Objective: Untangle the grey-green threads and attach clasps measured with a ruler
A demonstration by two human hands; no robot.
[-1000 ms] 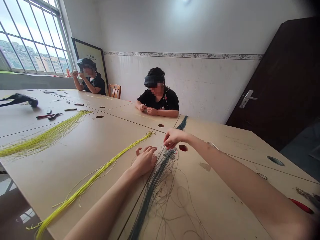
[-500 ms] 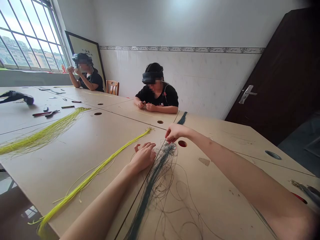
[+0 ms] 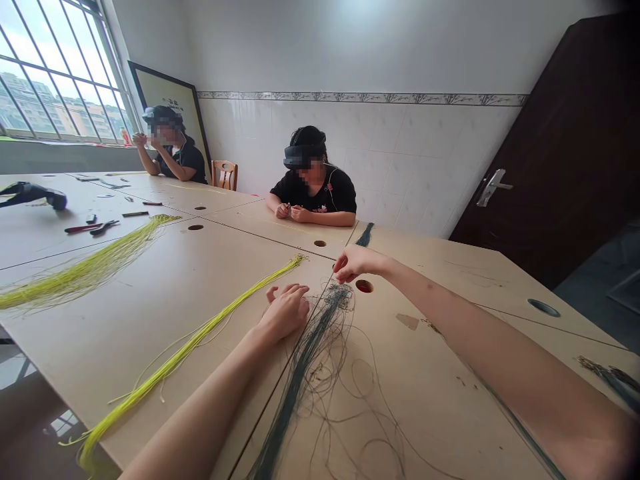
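Note:
A bundle of thin dark green cords [image 3: 303, 373] runs up the table from the bottom edge, its far end a tangle of fine loops. Just above that tangle, my right hand [image 3: 356, 263] is pinched, thumb against fingers; anything between the tips is too fine to make out. My left hand [image 3: 286, 310] rests on the tabletop just left of the tangle, fingers bent but apart, with nothing visible in them. Loose curls of cord spread to the right of the bundle. Left of my left hand lies a narrow bundle of yellow cords [image 3: 215, 328].
A wider yellow cord bundle [image 3: 95, 270] lies at the left. Beyond it are dark-handled tools [image 3: 103, 227] and a black strap-like object [image 3: 35, 196]. Two people sit across the table [image 3: 165, 293]. Cable holes [image 3: 365, 286] pierce the tabletop. More dark cords [image 3: 607, 380] lie at far right.
My right hand has shifted very slightly right and up from the tangled cord end, still pinched. My left hand has moved a touch to the left. The cord bundles lie nearly as before.

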